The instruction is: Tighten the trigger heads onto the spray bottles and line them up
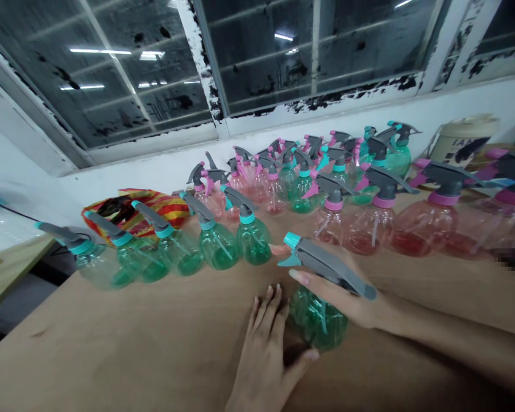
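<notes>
One green bottle, near the front of the table, is probably steadiest with the right hand grasping it beneath its sprayer and the left hand, spread and unclenched beside its body, guarding against tipping.

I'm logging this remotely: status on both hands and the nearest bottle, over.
Right hand around neck of green spray bottle. Left hand open, fingers spread beside its base. Row of green bottles just beyond.

right hand: around green spray bottle | left hand: beside it | table: pink bottles behind
</notes>
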Action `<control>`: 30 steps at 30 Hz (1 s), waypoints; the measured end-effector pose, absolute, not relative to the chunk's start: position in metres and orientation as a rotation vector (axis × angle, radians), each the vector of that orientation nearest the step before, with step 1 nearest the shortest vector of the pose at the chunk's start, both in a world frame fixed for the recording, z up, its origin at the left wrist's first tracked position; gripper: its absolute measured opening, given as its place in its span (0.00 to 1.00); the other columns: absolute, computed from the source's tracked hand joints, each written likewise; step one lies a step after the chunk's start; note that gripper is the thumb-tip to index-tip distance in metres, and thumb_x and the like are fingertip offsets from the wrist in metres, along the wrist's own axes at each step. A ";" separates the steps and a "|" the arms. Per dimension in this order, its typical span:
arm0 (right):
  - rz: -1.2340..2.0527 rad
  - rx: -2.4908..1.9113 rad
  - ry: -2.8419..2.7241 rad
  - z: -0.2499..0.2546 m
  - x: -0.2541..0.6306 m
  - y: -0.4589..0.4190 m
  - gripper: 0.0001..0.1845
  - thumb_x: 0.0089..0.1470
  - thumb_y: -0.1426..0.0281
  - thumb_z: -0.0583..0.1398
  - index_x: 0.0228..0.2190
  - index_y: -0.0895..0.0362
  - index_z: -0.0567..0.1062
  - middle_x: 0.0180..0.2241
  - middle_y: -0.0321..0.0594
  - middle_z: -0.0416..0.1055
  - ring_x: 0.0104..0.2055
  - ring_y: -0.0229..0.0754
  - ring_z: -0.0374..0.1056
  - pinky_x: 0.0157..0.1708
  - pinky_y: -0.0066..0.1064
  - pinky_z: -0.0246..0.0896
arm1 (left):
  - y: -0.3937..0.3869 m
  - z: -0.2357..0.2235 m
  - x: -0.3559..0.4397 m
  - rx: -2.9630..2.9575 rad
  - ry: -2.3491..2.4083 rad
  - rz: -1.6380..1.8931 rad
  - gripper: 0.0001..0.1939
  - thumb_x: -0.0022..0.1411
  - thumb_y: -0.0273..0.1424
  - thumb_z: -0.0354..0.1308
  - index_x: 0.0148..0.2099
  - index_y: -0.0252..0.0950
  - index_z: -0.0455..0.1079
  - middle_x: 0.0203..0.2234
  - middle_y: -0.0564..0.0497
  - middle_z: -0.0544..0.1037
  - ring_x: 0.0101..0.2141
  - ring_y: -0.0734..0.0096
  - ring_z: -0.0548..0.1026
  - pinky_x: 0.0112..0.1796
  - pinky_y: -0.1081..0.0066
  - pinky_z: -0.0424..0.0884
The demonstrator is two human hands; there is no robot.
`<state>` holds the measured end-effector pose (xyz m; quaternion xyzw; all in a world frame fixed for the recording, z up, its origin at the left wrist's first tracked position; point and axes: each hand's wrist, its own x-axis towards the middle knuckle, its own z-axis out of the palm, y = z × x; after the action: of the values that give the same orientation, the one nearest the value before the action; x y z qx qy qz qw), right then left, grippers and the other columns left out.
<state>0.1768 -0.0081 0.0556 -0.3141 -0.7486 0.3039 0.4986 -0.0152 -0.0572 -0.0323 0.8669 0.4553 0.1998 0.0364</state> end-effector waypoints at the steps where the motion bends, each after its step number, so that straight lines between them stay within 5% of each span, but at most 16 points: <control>1: 0.723 -0.754 -1.828 0.056 0.177 -0.008 0.06 0.57 0.67 0.57 0.30 0.52 0.75 0.25 0.34 0.67 0.29 0.39 0.66 0.37 0.35 0.66 | -0.057 -0.032 -0.015 2.663 1.403 0.613 0.37 0.58 0.42 0.64 0.64 0.31 0.57 0.62 0.33 0.63 0.62 0.45 0.61 0.56 0.42 0.63; 14: 0.762 -0.716 -1.831 0.054 0.179 -0.009 0.12 0.57 0.70 0.58 0.43 0.50 0.76 0.31 0.36 0.73 0.34 0.41 0.71 0.40 0.36 0.67 | -0.058 -0.032 -0.012 2.656 1.438 0.580 0.39 0.57 0.42 0.64 0.64 0.30 0.57 0.61 0.32 0.64 0.61 0.43 0.62 0.55 0.40 0.64; 21: 0.778 -0.724 -1.804 0.052 0.176 -0.007 0.05 0.58 0.68 0.58 0.35 0.52 0.74 0.28 0.33 0.71 0.31 0.38 0.69 0.37 0.33 0.66 | -0.058 -0.033 -0.013 2.621 1.427 0.598 0.38 0.57 0.41 0.64 0.64 0.31 0.57 0.63 0.34 0.62 0.62 0.45 0.60 0.57 0.42 0.62; 30: 0.739 -0.779 -1.795 0.056 0.175 -0.011 0.08 0.59 0.66 0.57 0.28 0.54 0.70 0.25 0.32 0.67 0.27 0.36 0.66 0.29 0.31 0.62 | -0.059 -0.032 -0.012 2.617 1.444 0.581 0.41 0.56 0.41 0.65 0.65 0.32 0.55 0.62 0.33 0.63 0.61 0.44 0.61 0.55 0.40 0.63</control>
<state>0.1753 -0.0112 0.0561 -0.3222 -0.7426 0.3058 0.5011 -0.0119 -0.0587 -0.0323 0.8585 0.4736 0.1905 0.0484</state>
